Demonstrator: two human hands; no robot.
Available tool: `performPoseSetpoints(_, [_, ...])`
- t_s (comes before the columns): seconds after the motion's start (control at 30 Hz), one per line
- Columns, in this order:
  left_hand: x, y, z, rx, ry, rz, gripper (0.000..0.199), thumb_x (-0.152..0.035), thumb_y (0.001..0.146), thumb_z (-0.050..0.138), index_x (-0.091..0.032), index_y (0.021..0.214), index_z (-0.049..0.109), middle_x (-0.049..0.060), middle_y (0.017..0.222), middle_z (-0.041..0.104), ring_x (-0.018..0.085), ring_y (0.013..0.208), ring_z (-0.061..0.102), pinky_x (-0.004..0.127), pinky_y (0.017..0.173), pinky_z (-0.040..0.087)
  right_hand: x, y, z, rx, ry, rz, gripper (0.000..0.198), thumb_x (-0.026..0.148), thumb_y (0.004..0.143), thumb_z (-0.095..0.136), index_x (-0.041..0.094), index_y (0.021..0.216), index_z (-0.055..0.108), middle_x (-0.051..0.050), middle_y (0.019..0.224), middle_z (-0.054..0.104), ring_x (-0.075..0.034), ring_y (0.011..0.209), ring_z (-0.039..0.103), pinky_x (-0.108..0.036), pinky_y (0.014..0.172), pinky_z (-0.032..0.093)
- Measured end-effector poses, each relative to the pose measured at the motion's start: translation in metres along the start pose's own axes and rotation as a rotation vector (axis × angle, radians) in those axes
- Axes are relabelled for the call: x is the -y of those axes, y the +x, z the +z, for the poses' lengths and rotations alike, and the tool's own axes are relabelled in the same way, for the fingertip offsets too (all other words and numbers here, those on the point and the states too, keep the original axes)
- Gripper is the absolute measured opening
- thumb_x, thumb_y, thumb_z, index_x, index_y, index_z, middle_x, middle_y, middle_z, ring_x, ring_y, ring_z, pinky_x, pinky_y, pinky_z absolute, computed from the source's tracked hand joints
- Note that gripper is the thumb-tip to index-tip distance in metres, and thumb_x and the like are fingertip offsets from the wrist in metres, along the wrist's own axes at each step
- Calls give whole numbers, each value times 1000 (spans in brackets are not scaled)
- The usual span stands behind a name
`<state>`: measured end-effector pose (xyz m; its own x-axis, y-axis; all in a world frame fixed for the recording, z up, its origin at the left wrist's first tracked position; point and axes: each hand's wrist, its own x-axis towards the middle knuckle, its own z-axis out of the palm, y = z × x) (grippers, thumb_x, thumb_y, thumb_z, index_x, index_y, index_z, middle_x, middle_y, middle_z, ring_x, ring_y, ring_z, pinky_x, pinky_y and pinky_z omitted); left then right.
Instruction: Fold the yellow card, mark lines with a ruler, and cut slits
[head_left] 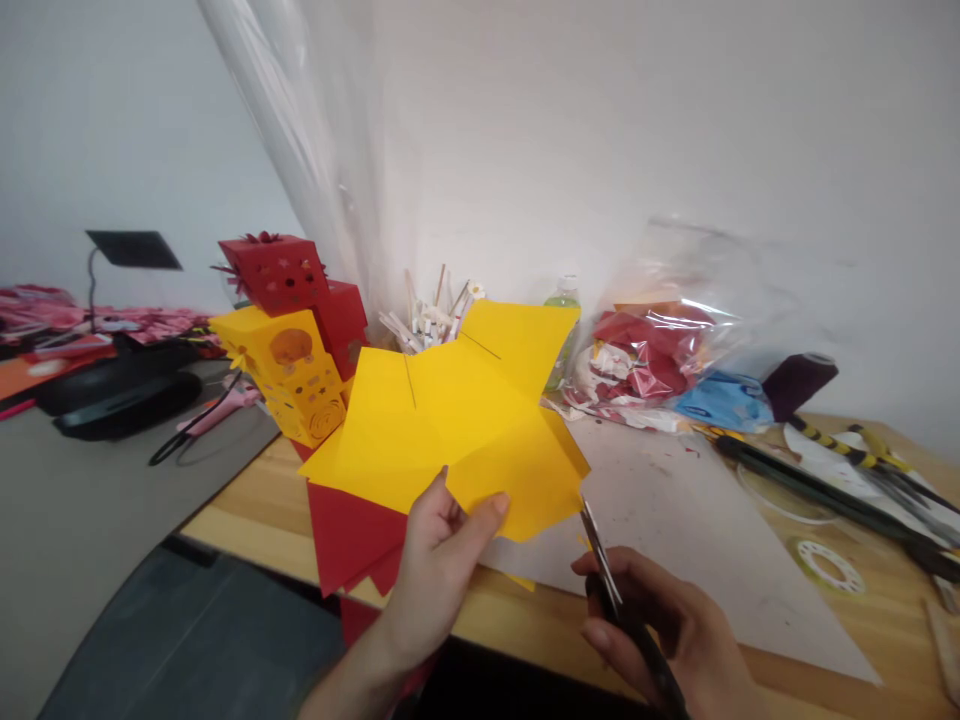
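A large sheet of yellow paper with an irregular cut outline and two dark drawn lines is held up over the table. My left hand pinches its lower edge, thumb in front. In my right hand is a pair of scissors with dark handles. The blades look nearly closed, and their tips point up at the paper's lower right corner. Whether they touch the paper I cannot tell. Red paper lies below the yellow sheet on the left.
Yellow and red cut-paper boxes stand at the left. Behind are a bundle of sticks, a bottle and a clear bag of scraps. A white board, a tape roll and tools lie right.
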<state>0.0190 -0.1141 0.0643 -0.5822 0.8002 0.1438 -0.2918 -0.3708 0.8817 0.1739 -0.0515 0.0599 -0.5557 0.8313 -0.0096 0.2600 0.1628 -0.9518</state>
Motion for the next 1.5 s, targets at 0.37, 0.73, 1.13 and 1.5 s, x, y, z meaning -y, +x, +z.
performPoseSetpoints(0.37, [2, 0, 7, -3, -78, 15, 20, -21, 81, 64, -16, 100, 64, 6, 97, 68, 19, 91, 63, 29, 81, 49, -6, 1, 8, -110, 67, -24, 29, 46, 60, 69, 22, 75, 64, 4, 53, 47, -12, 50, 40, -24, 48, 29])
performPoseSetpoints(0.73, [4, -5, 14, -76, -187, -18, 16, -21, 78, 66, -13, 92, 65, 8, 86, 70, 20, 77, 67, 27, 68, 52, -12, 7, 4, -66, 59, -56, 25, 41, 62, 70, 22, 78, 66, 3, 53, 51, -11, 47, 44, -22, 44, 34])
performPoseSetpoints(1.13, [6, -2, 4, -6, -99, -13, 14, -22, 80, 65, -15, 92, 64, 6, 89, 68, 17, 84, 63, 27, 76, 48, -20, 21, -13, -123, 92, -65, 43, 42, 61, 73, 22, 97, 59, -3, 72, 66, -17, 62, 61, -24, 54, 49])
performPoseSetpoints(1.5, [7, -8, -25, 164, 187, -261, 13, -25, 71, 66, -18, 82, 62, 0, 73, 59, 15, 70, 54, 26, 69, 43, -34, 50, -33, -190, 312, -291, 55, 66, 85, 22, 26, 108, 54, -9, 91, 69, -24, 78, 67, -34, 58, 55])
